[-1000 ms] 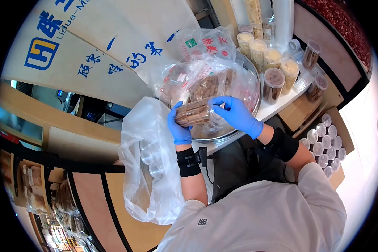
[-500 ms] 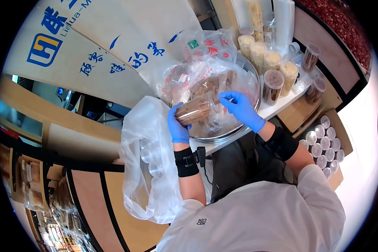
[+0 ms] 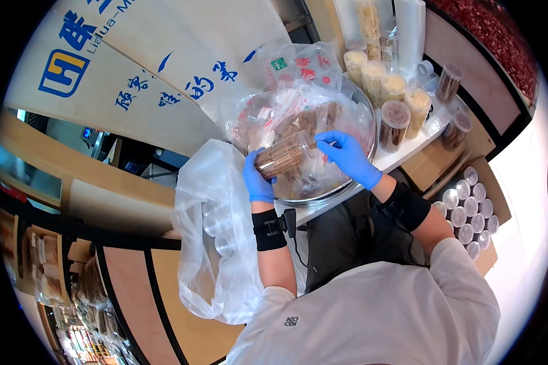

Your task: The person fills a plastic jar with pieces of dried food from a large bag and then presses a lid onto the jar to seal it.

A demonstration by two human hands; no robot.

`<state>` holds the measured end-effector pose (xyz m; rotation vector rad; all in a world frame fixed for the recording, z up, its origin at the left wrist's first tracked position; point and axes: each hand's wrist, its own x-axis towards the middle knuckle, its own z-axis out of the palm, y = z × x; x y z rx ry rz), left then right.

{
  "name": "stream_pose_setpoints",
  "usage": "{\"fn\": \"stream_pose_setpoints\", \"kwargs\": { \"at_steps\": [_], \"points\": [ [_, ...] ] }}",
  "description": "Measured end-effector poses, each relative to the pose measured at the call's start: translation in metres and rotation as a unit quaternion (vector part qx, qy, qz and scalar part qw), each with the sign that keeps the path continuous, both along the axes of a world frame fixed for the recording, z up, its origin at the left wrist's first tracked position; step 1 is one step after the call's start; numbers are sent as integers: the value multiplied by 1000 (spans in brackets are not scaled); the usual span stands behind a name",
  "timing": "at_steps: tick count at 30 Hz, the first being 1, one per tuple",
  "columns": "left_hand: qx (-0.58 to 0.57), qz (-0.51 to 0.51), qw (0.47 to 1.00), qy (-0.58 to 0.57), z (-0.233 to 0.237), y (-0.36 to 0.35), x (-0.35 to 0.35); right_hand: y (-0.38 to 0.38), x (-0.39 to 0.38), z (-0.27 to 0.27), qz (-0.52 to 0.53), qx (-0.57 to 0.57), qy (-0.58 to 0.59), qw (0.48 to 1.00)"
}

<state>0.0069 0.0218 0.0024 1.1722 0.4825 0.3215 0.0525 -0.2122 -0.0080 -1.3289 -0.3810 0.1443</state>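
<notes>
My left hand (image 3: pixel 259 182), in a blue glove, is closed around a clear plastic jar (image 3: pixel 281 159) packed with thin brown sticks. The jar lies tilted, its mouth toward my right hand (image 3: pixel 352 161). That hand, gloved too, pinches at the jar's mouth on what looks like a thin brown stick (image 3: pixel 313 145), mostly hidden by the fingers. Below the jar is a round metal tray (image 3: pixel 372 118), where brown sticks (image 3: pixel 304 121) lie in an open printed plastic bag (image 3: pixel 298 67).
Filled jars with pale contents (image 3: pixel 417 112) and a brown-filled jar (image 3: pixel 394 125) stand right of the tray. A cardboard box (image 3: pixel 496 191) of lidded jars (image 3: pixel 470 207) is lower right. At left hangs a translucent bag (image 3: pixel 192 267) holding clear containers.
Hardly anything differs. Both hands have shifted very slightly, with the jar still held and the right fingers still at its mouth.
</notes>
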Motion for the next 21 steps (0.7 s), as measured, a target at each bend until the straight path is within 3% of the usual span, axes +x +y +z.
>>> {"fn": "stream_pose_setpoints", "kwargs": {
  "at_steps": [5, 10, 17, 21],
  "points": [
    [-46, -58, 997, -13, 1, -3, -5, -5, -6, 16, 28, 19, 71, 997],
    [-22, -68, 997, 27, 2, -8, -1, -8, -7, 18, 128, 1, 140, 982],
    [-26, -64, 997, 32, -3, -7, 1, -6, -4, 11, 125, -3, 174, 977],
    [-1, -53, 998, 41, -7, -7, 4, 0, -4, 6, 71, 0, 133, 989]
  ]
}}
